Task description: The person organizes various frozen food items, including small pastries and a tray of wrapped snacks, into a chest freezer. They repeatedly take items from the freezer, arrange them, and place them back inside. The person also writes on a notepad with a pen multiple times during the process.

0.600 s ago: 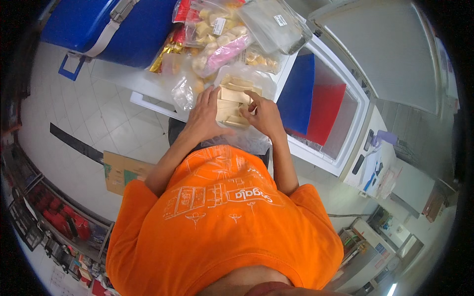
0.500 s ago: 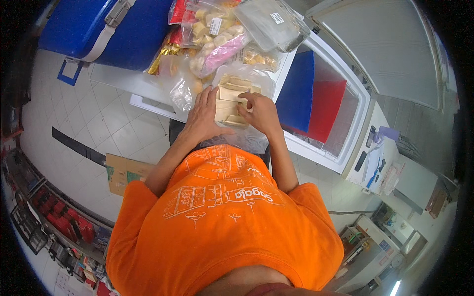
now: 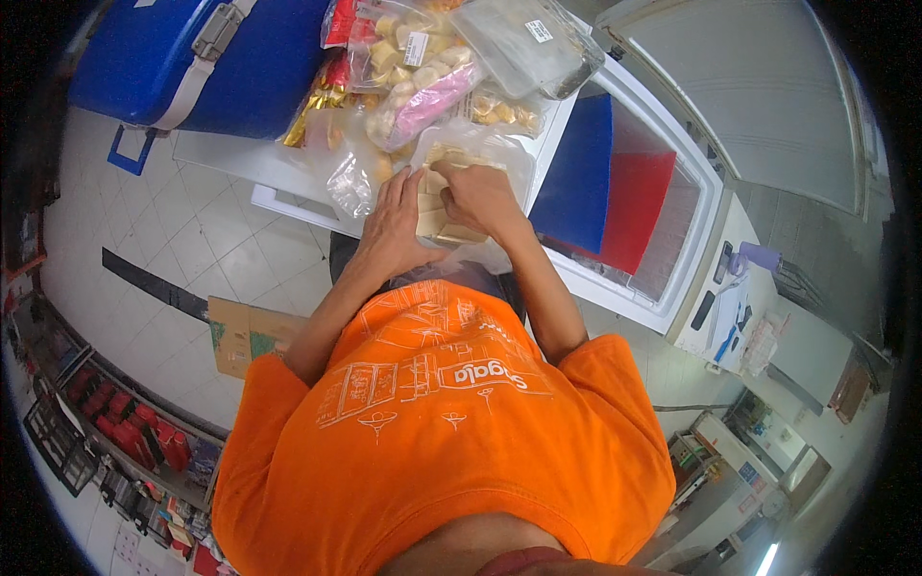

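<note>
A stack of pale beige, flat oblong food pieces (image 3: 431, 204) lies on a clear plastic bag (image 3: 477, 255) in front of my body. My left hand (image 3: 389, 228) rests along the left side of the stack, fingers stretched out and thumb apart, holding nothing. Over the top of the stack, my right hand (image 3: 480, 200) is bent, its thumb and fingers closed round one pale piece near the far end. The right hand covers much of the stack's right side, so part of that grip is hidden.
Bagged frozen food (image 3: 423, 101) is piled just beyond the stack, beside a grey plastic packet (image 3: 514, 48). A blue cooler box (image 3: 259, 77) stands at the far left. On the right, an open chest freezer (image 3: 687, 259) holds blue and red panels (image 3: 639, 206).
My right hand has moved left and away from me, from the stack's right side to its far end. My left hand has stayed nearly in place.
</note>
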Available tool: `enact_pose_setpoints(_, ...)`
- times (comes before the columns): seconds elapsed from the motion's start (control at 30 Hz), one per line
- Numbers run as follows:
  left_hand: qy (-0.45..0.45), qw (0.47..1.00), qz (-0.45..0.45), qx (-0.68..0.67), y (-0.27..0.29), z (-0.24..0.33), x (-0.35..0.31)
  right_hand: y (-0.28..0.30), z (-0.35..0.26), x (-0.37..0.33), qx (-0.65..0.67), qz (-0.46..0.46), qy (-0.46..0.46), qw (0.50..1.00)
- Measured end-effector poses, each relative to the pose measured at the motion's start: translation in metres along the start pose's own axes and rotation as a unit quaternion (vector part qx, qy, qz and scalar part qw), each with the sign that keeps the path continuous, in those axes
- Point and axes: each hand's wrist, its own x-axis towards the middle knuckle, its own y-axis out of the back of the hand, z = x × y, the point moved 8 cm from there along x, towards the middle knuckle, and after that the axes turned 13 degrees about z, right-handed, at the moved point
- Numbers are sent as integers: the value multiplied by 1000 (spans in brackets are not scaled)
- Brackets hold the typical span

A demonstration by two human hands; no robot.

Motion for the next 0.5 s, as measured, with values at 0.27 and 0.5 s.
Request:
enact_pose_setpoints(0.27,14,1000,-4,1,1,1,-1,21,57,-74,75,92,-181,976)
enact_pose_setpoints(0.5,7,1000,-15,17,-1,0,0,26,65,-70,-11,95,-242,966)
